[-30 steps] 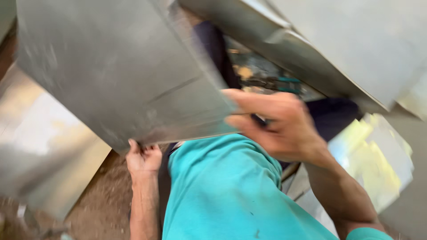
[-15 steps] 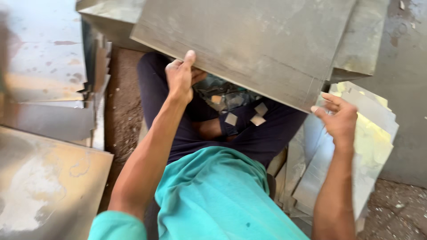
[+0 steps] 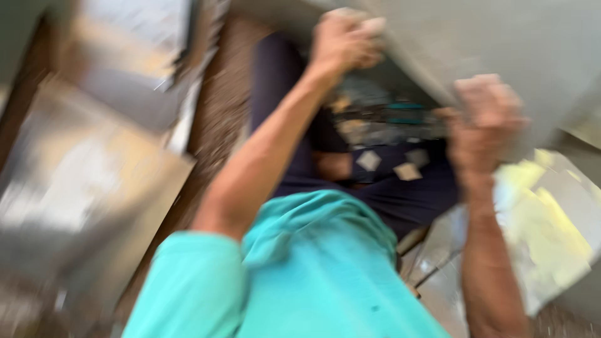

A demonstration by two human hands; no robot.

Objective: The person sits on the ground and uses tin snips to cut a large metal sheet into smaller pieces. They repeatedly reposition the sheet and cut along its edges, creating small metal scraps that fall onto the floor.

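From the head view, heavily blurred, you are holding a large grey metal sheet (image 3: pixel 501 44) above your lap, across the top right of the frame. Your left hand (image 3: pixel 344 40) is gripping its lower edge, fingers (image 3: pixel 369 28) curled tight over the rim. Your right hand (image 3: pixel 485 119) is clasping the same edge further right, fingers wrapped around it. Small metal offcuts (image 3: pixel 388 166) are lying on your dark trousers (image 3: pixel 400 194). Stacked metal sheets (image 3: pixel 94 188) are sitting to your left, and shiny sheets (image 3: pixel 551 225) are leaning at your right.
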